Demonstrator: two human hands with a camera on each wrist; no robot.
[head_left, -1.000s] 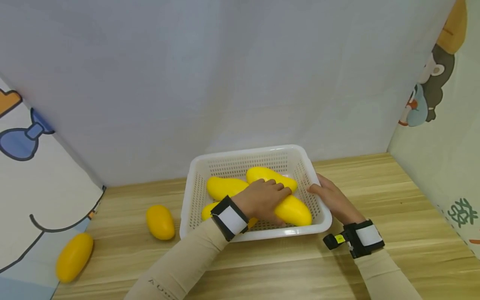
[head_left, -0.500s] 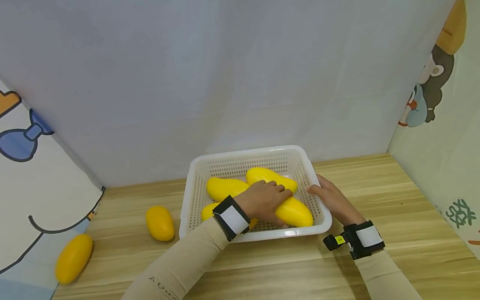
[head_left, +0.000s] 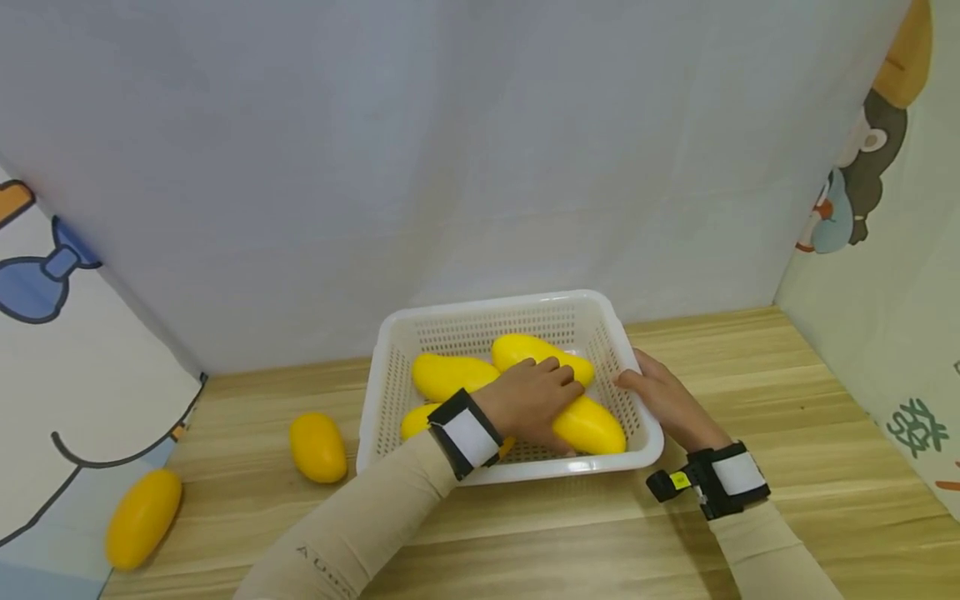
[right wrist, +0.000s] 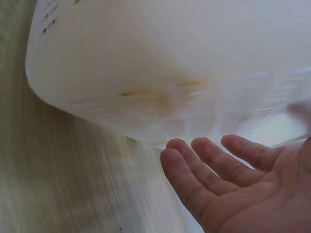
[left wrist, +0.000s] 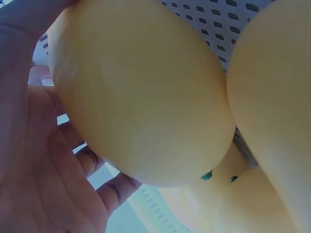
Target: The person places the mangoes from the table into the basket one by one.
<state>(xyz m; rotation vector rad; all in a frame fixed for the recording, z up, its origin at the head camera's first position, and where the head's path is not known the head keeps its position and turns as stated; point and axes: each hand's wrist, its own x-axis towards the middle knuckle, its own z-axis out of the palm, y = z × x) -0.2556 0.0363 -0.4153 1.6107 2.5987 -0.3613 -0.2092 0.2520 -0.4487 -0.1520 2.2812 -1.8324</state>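
Note:
A white perforated plastic basket (head_left: 487, 310) holds several yellow mangoes. My left hand (head_left: 528, 402) reaches into it from the front and grips a mango (head_left: 596, 427) at the right side. Seen from the left wrist, the fingers (left wrist: 90, 160) curve along the side of this mango (left wrist: 141, 97), and a neighbouring mango (left wrist: 277, 102) lies against it. Behind the hand are a mango (head_left: 551, 357) and another mango (head_left: 450, 375). My right hand (head_left: 671, 404) holds the basket's right rim, thumb on top; in the right wrist view its fingers (right wrist: 214, 165) extend along the outer wall.
Left of the basket a mango (head_left: 318, 447) lies on the wood-grain table (head_left: 585, 533), and another mango (head_left: 144, 518) lies at the table's left edge. A pale cloth wall (head_left: 420, 167) rises behind the basket, with printed panels on both sides.

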